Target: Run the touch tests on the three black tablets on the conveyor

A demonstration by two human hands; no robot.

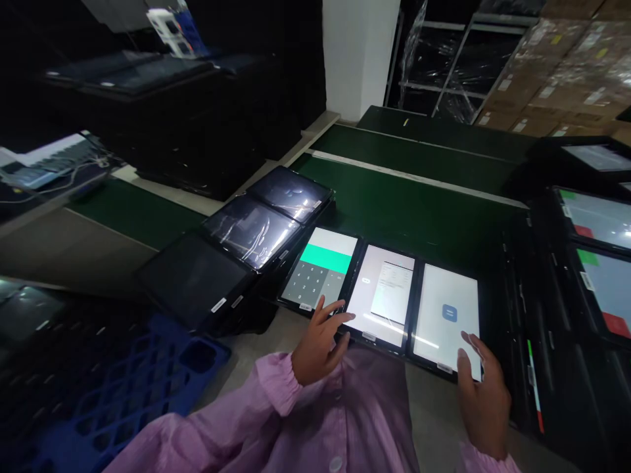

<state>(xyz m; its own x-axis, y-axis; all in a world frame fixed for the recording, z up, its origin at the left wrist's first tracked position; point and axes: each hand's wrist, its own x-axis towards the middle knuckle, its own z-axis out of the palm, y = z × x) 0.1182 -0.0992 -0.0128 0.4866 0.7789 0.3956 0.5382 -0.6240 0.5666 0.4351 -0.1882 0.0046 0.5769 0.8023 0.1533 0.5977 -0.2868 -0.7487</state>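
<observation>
Three lit tablets lie side by side in a slanting row at the near edge of the green work surface [384, 197], directly in front of the person's torso: the left tablet [327, 259] shows a keypad, the middle tablet [365, 305] a pale page, the right tablet [444, 338] a central icon. The left hand [313, 348] has its fingers spread over the lower adjoining edges of the left and middle units; it is not closed around either. The right hand [486, 394] is at the lower right corner of the right unit, thumb and forefinger apart; whether the fingertips press the glass cannot be told. Handling, by judgement: each unit should be stiff, flat and fairly light, with a smooth face that may slip under dry fingers and a front that may crack if dropped or loaded at a corner. Take hold at opposite outer edges, on the dark border — not across the lit glass, where contact may register as input. The units sit close together, so their adjoining edges offer little finger room — the free lower edge is more accessible. Dark-screened units [256, 230] rest at the left on a stack.
</observation>
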